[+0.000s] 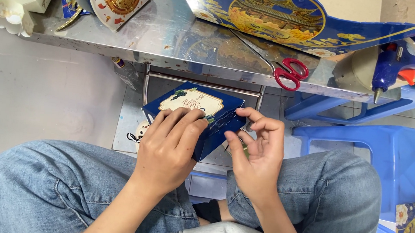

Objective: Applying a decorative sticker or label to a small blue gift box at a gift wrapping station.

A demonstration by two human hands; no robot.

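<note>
Item: small dark-blue box (202, 118) with a cream label, held above the lap at frame centre.

Grip: left hand (169, 148) clamped over the box's near face, fingers spread across the label edge. Right hand (258, 156) at 3 o'clock of the box, fingertips pinching its right corner, other fingers loosely curled.

Progress, as judged: the box looks folded into shape; its right end appears unfinished, the flap being pressed or tucked.

At 12 o'clock: steel table (174, 41), red-handled scissors (288, 71). At 2 o'clock: blue glue gun (403, 67). At 3 o'clock: blue plastic stool (385, 153).

Unclear: the box's right end under the fingers; any glue on it; the printed sheet (302, 13) at top, cut off.
</note>
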